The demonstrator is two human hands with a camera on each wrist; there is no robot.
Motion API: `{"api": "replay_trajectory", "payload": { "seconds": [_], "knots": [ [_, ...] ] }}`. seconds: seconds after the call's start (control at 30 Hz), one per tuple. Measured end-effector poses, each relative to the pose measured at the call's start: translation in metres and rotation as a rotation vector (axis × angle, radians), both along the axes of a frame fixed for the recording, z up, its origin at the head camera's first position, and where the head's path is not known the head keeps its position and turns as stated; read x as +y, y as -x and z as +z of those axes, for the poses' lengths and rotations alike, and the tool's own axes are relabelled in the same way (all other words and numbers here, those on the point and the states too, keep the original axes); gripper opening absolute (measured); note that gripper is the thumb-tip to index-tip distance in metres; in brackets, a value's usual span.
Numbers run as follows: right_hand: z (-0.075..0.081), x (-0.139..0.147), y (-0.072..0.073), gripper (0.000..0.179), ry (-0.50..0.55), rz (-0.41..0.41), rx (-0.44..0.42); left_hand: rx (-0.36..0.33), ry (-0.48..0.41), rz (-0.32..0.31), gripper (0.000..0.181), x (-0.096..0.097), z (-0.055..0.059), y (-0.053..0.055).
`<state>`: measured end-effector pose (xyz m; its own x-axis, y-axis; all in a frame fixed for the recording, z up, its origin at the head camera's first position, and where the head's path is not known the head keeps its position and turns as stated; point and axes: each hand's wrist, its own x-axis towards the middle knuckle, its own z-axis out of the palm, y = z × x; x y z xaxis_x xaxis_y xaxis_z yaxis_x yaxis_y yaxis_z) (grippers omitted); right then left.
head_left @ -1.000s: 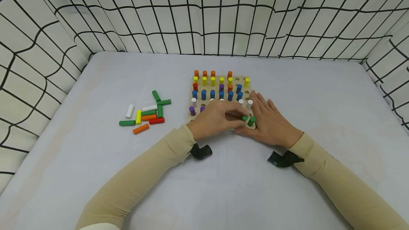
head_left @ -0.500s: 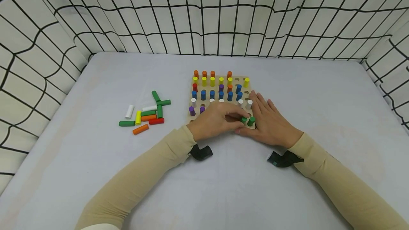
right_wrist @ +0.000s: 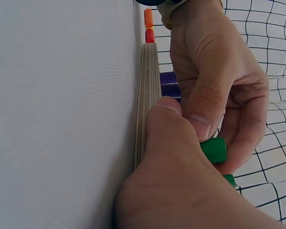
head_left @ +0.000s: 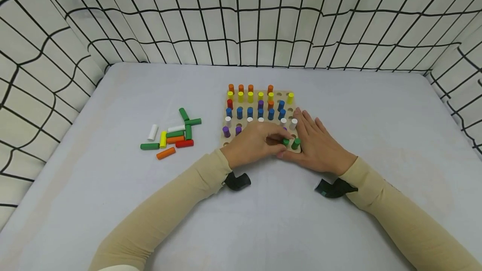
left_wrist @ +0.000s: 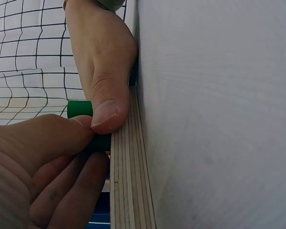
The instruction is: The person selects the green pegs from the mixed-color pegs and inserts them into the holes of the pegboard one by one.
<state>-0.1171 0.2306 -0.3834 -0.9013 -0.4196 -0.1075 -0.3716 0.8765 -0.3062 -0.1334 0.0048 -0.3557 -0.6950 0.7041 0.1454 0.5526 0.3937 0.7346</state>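
Thumb and fingers of the left hand (head_left: pixel 254 143) come together in a narrow pinch, and they've got a green peg (head_left: pixel 286 141), upright at the front row of the pegboard (left_wrist: pixel 128 191), near the right-hand corner! Whether its foot sits in a hole, I can't tell; the fingers cover that. The left arm, in a tan sleeve (head_left: pixel 165 204), slants in from the lower left, back of the hand facing up. Opposite, the right hand (head_left: pixel 320 147) lies back upward, fingers straight and slightly fanned along the pegboard's right edge, thumb reaching across the front edge, its tip right by the left thumb. Tight quarters here: a second green peg (head_left: pixel 296 143) stands in the corner between the hands, just beside the held one. Behind the pinch, white pegs (head_left: pixel 294 123), then a row of blue pegs (head_left: pixel 271 114); farther back, yellow pegs (head_left: pixel 250 97) and orange pegs (head_left: pixel 270 89). The left hand blocks much of the front rows, with purple pegs (head_left: pixel 226 131) peeking out to its left. Over on the left of the white tabletop (head_left: pixel 241 229), loose pegs (head_left: pixel 184 143) lie scattered, some touching, well apart from both hands, and black wire mesh (head_left: pixel 259 9) rises behind it all
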Motion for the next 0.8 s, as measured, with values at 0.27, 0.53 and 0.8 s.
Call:
{"api": "replay_trajectory", "payload": {
  "seconds": [0.27,0.53,0.8],
  "knots": [
    [0.000,0.000,0.000,0.118,0.009,-0.002,0.007,0.023,0.023,0.009,0.029,0.000,0.004,-0.001],
    [0.001,0.001,-0.001,0.122,0.004,-0.012,-0.029,0.063,-0.026,0.022,0.026,-0.004,0.014,-0.001],
    [0.002,-0.001,-0.001,0.123,0.002,-0.009,-0.028,0.119,-0.063,0.048,0.023,-0.017,0.024,0.003]
  ]
}}
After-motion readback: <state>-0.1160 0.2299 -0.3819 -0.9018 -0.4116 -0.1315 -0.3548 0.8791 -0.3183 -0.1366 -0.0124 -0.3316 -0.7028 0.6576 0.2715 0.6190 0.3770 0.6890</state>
